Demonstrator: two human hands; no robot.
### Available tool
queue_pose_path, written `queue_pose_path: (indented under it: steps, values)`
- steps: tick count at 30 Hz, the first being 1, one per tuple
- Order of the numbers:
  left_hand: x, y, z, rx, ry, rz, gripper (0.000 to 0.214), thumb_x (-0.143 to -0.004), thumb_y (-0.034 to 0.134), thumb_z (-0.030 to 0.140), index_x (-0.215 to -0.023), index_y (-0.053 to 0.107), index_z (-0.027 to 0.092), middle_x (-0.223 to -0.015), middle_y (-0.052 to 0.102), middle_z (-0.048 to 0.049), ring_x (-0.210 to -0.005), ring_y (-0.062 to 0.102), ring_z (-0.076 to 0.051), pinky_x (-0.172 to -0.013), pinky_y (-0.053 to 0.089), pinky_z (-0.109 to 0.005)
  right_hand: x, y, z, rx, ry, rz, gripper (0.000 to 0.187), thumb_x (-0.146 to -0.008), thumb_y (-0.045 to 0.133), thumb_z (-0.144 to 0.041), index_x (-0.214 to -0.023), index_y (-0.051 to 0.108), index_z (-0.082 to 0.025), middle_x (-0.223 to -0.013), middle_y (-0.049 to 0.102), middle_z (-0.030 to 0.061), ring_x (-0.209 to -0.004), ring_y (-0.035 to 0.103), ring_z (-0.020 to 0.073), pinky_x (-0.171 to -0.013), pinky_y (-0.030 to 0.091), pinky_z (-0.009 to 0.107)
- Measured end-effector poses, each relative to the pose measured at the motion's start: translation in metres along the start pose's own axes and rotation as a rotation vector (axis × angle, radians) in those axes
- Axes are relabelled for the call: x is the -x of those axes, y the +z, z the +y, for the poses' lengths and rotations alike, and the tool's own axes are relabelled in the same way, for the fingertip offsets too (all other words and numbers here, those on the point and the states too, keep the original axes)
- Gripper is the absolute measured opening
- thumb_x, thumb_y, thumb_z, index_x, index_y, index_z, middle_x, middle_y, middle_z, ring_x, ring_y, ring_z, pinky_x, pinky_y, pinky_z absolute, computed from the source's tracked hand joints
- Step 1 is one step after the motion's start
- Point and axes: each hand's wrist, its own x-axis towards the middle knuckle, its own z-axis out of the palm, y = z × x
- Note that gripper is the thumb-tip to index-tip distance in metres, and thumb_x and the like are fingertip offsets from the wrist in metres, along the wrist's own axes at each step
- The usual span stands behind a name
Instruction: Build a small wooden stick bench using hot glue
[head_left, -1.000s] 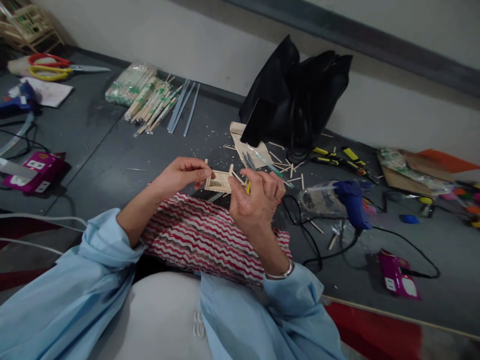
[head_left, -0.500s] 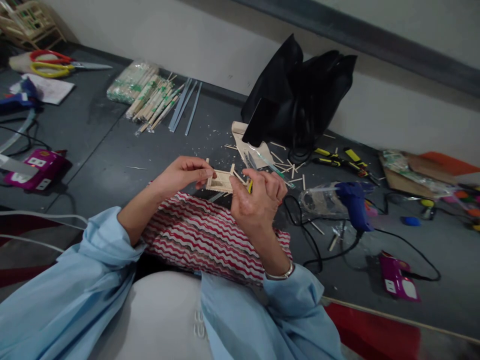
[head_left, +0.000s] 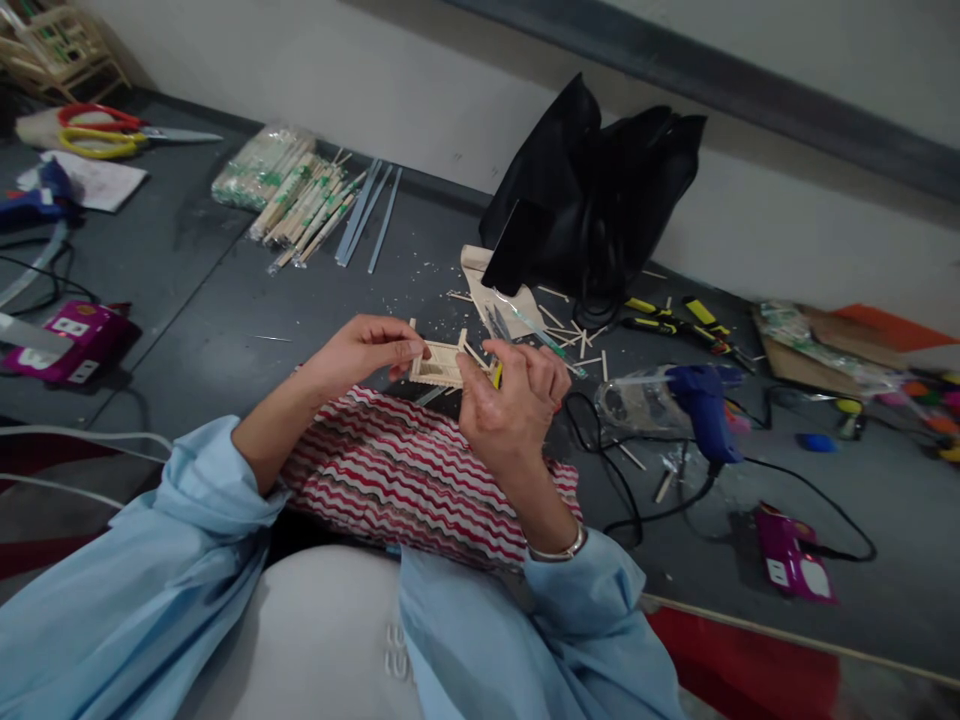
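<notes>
My left hand (head_left: 364,352) pinches the left end of a small wooden stick frame (head_left: 439,364), held above a red and white striped cloth (head_left: 409,475) on my lap. My right hand (head_left: 514,405) is closed around the frame's right end, where thin sticks jut out, and a small yellow-handled tool (head_left: 496,375) shows between its fingers. Both sleeves are light blue.
On the grey floor lie a blue glue gun (head_left: 701,410) with black cable, a black bag (head_left: 592,200), yellow-handled pliers (head_left: 675,320), chopstick bundles (head_left: 300,195), scissors (head_left: 97,130), purple power strips (head_left: 71,340) and scattered stick offcuts (head_left: 577,340).
</notes>
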Motion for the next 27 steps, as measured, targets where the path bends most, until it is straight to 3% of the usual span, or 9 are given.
queue_pose_path:
  steps: [13,27]
  values:
    - [0.0004,0.0001,0.0015,-0.01,0.005,0.009,0.023,-0.081,0.074,0.036,-0.076,0.075,0.013,-0.059,0.06,0.0004,-0.055,0.052,-0.008,-0.056,0.042,-0.02,0.0016,-0.0005,0.0005,-0.005,-0.008,-0.03,0.021,-0.089,0.062,-0.024,-0.104,0.075,-0.029,-0.114,0.068,0.0059,-0.111,0.048,0.0253,-0.106,0.034,0.046]
    - [0.0004,0.0012,0.0009,0.008,0.017,0.031,0.022,-0.08,0.076,0.036,-0.076,0.075,0.013,-0.061,0.062,-0.0001,-0.054,0.053,-0.008,-0.055,0.044,-0.02,0.0002,0.0009,0.0005,-0.001,-0.024,0.022,0.018,-0.089,0.063,-0.023,-0.101,0.075,-0.027,-0.111,0.069,0.0055,-0.109,0.05,0.0242,-0.107,0.034,0.044]
